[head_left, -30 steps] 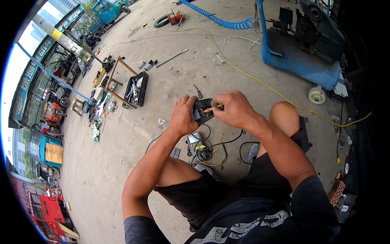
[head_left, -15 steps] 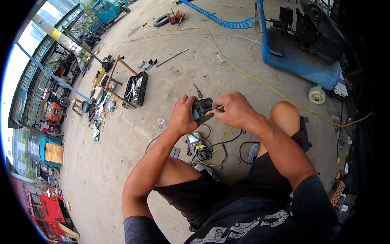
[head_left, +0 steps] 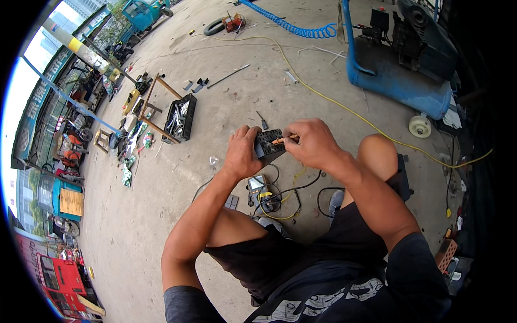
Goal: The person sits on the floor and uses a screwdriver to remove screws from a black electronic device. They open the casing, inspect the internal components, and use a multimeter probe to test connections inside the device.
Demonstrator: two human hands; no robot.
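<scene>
My left hand (head_left: 241,153) is closed around one end of a dark box-shaped part (head_left: 268,144), holding it up in front of my knees. Its top face looks ridged or finned. Over the other end, my right hand (head_left: 311,141) pinches a slim orange tool (head_left: 279,141). The tool's near end points at the top of the part; whether it touches there is too small to tell. A screwdriver (head_left: 263,120) with a dark handle lies on the ground just beyond the part. Below my hands sits a grey handheld meter (head_left: 259,191) with a screen, tangled in black and yellow cables.
A black crate (head_left: 186,119) of tools stands at the left, against a wooden frame (head_left: 153,97). A blue air compressor (head_left: 398,89) occupies the far right. A yellow hose (head_left: 334,99) crosses the concrete. A small grey tile-like piece (head_left: 231,202) lies by my left knee.
My right hand has shifted slightly up, taking the orange tool's tip to a slightly higher spot over the part. The dark part is tilted a little differently; my left hand barely moved.
</scene>
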